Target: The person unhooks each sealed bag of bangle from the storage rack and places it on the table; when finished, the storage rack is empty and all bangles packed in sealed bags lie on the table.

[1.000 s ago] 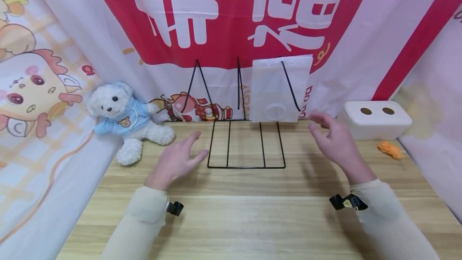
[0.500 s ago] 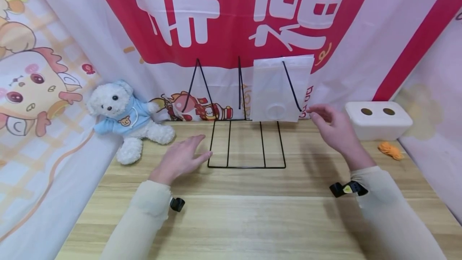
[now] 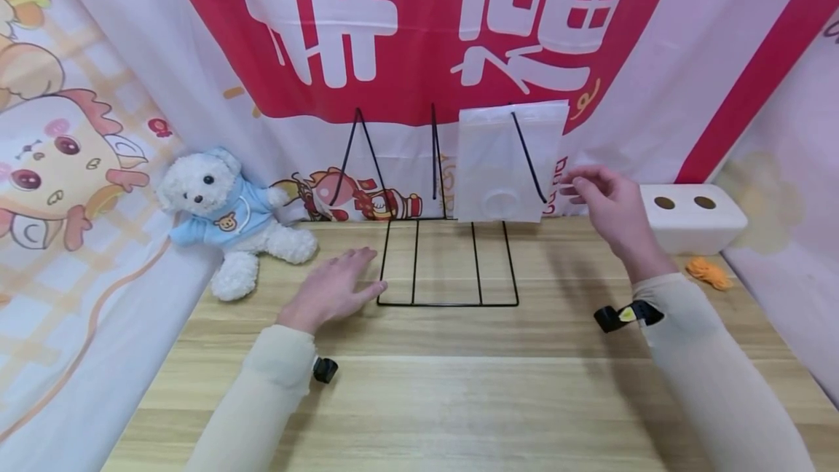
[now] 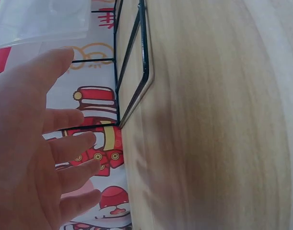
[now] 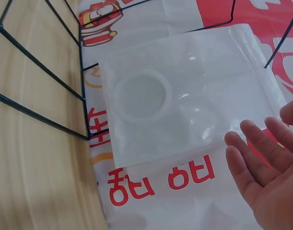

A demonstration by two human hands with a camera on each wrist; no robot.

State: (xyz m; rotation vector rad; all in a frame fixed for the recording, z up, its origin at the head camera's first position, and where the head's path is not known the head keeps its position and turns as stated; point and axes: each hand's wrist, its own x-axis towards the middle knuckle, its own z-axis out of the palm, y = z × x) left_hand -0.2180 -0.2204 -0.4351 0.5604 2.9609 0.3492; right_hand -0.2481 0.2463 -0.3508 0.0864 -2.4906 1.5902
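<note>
A black wire rack [image 3: 448, 304] stands on the wooden table, its upright loops against the back cloth. In its right-hand slot a translucent white plastic bag [image 3: 485, 155] stands upright behind a wire. A ring-shaped form [image 5: 141, 98] shows at the bag's lower part in the right wrist view. My right hand [image 3: 616, 213] hovers just right of the bag, fingers loosely bent, nothing held. Left of the rack my left hand [image 3: 331, 290] is spread low over the table. Its straight fingers hold nothing in the left wrist view, where the palm [image 4: 17, 143] shows.
At the back left a white plush dog [image 3: 229, 217] in a blue hoodie leans on the cloth. A white box [image 3: 695, 228] with two round holes stands at the back right, beside an orange bundle [image 3: 709, 272]. Printed cloth [image 3: 419, 42] hangs behind the table.
My right hand has moved up and away from me, beside the bag's right edge. My left hand has shifted slightly right, toward the rack. The bag and rack stay put.
</note>
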